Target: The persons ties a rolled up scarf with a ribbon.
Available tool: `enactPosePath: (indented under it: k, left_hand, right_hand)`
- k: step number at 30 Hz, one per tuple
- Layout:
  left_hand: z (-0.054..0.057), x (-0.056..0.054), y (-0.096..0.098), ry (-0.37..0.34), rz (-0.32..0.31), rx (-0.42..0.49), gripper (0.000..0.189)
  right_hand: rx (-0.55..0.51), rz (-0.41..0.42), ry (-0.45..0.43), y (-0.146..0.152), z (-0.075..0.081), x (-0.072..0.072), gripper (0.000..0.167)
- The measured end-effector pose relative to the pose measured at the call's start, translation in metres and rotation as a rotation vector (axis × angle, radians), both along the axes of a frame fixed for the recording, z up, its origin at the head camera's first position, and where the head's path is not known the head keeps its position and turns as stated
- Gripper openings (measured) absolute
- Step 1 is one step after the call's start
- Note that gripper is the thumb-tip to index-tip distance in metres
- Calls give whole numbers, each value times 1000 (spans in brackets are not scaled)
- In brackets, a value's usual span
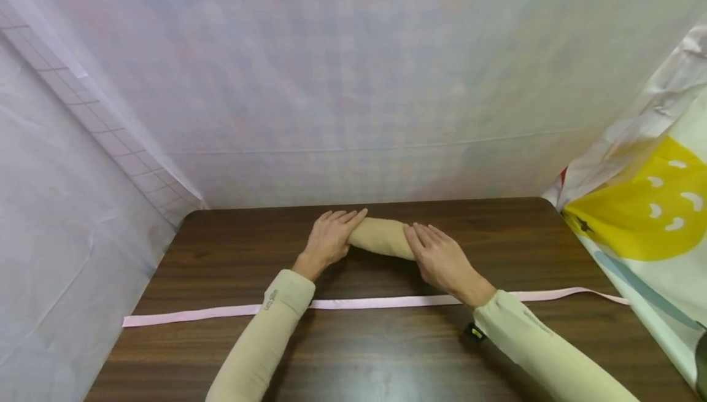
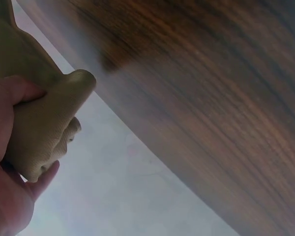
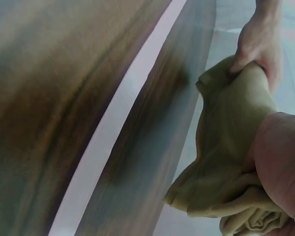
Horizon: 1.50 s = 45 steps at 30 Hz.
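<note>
1 cloth point(image 1: 382, 236), rolled, tan, held over table point(image 1: 359, 353) nr far edge, ends partly hidden; L hand point(image 1: 331, 236) pinches 1 end, R hand point(image 1: 444, 261) grips other, cut off in R wrist view; 1 pink strip point(image 1: 381, 302), hidden in 2 spots behind arms point(image 1: 256, 347)

both arms point(image 1: 259, 340) reach forward, left hand point(image 1: 329, 237) and right hand point(image 1: 443, 259) gripping, slightly apart.

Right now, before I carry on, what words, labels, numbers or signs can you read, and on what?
Left sleeve: perhaps "Lets Slim", too blurred to be sure.
Right sleeve: grey print, too small to read.
Small black object: yellow-green mark, unreadable.
Tan cloth and pink ribbon: no text visible.
</note>
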<state>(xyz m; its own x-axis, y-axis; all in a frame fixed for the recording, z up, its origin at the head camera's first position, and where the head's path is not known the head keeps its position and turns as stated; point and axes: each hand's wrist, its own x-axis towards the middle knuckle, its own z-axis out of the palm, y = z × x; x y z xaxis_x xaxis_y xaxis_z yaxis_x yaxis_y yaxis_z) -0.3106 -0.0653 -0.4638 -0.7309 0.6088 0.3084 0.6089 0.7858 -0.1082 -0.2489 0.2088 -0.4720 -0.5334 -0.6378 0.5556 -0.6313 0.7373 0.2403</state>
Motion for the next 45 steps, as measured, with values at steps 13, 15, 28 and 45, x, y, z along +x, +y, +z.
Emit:
enactPosePath:
  k: [13, 15, 28, 45]
  left_hand:
    - [-5, 5, -2, -1, -156, 62, 81]
    - [-5, 5, -1, -3, -182, 72, 80]
    - [-8, 11, 7, -47, -295, 36, 79]
    - [-18, 27, 23, 63, -458, -187, 51]
  right_hand:
    - [32, 148, 97, -7, 11, 45, 47]
    - [31, 172, 114, -9, 12, 51, 48]
    - [154, 197, 192, -34, 15, 95, 50]
    - [242, 140, 146, -71, -2, 143, 56]
